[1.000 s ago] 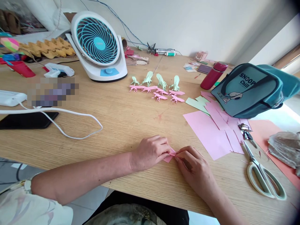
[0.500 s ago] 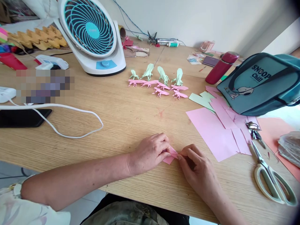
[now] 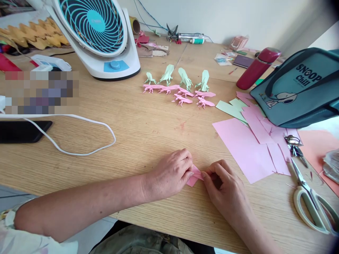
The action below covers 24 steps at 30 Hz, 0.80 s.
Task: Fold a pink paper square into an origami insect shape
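Note:
A small piece of folded pink paper [image 3: 193,180] lies at the front of the wooden table [image 3: 127,141], between my two hands. My left hand [image 3: 172,173] is closed on its left part, thumb and fingers pinching it and hiding much of it. At the paper's right tip, my right hand [image 3: 222,187] pinches with thumb and forefinger. Beyond the hands stand several pink folded paper insects [image 3: 182,100], with several pale green ones [image 3: 185,79] in a row behind them.
Pink paper sheets [image 3: 243,148] and green strips [image 3: 231,112] lie to the right, near scissors [image 3: 308,201]. A teal bag [image 3: 296,95] and a red flask [image 3: 256,70] stand behind them. At back left are a fan [image 3: 113,67] and a white cable [image 3: 106,127].
The view has shifted slightly, so the fan sits further left and the bag further right. Both hands keep their pinch on the pink paper, with little visible movement.

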{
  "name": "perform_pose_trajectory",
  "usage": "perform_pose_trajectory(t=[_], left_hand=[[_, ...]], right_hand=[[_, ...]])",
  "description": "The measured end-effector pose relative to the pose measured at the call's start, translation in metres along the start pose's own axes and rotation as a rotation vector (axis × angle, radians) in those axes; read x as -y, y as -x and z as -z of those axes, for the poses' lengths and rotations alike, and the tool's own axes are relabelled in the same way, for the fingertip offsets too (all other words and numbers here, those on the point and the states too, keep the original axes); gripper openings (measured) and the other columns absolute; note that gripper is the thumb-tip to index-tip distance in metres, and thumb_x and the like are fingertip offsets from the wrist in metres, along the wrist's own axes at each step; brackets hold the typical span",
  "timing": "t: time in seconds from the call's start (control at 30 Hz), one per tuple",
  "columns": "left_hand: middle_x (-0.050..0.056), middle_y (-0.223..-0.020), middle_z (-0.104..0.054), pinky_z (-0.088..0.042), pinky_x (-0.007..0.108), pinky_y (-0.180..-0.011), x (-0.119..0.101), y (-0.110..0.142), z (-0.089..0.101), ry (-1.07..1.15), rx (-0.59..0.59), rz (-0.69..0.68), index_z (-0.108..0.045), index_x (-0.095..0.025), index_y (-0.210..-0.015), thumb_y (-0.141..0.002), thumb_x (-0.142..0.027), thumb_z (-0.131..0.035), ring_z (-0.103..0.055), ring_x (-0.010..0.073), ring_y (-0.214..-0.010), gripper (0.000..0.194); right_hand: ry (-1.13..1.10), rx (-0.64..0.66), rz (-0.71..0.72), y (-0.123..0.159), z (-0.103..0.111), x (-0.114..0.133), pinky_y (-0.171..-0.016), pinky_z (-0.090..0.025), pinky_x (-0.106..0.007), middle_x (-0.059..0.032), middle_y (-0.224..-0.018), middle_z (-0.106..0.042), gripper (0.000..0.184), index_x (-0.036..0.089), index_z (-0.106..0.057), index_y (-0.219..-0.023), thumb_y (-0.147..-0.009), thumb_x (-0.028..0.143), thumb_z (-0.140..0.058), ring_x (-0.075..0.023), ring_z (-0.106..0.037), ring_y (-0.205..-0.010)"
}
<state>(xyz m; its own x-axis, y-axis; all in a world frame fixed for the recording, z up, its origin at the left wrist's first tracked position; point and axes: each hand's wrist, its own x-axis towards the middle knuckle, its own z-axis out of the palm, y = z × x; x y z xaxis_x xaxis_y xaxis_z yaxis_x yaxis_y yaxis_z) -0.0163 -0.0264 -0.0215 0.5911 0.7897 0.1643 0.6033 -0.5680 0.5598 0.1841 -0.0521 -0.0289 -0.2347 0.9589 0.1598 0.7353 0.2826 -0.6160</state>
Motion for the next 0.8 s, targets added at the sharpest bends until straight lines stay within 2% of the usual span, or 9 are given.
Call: perform_pose_trajectory(t=[0.8], left_hand=[[0.008,-0.098,-0.054,-0.051,0.035,-0.080,-0.0052,-0.0037,-0.0057,-0.038,0.016,0.104,-0.054,-0.016,-0.079,-0.084,-0.012,-0.054,-0.055,0.0200,-0.089,0.006]], right_hand=[[0.024,-0.013,0.006,-0.0028,-0.0021,-0.0024,-0.054,-0.045,-0.028,-0.0019,-0.080,-0.054,0.018,0.023,-0.054,-0.073,-0.091,0.025,-0.057,-0.0146,-0.053,-0.063]])
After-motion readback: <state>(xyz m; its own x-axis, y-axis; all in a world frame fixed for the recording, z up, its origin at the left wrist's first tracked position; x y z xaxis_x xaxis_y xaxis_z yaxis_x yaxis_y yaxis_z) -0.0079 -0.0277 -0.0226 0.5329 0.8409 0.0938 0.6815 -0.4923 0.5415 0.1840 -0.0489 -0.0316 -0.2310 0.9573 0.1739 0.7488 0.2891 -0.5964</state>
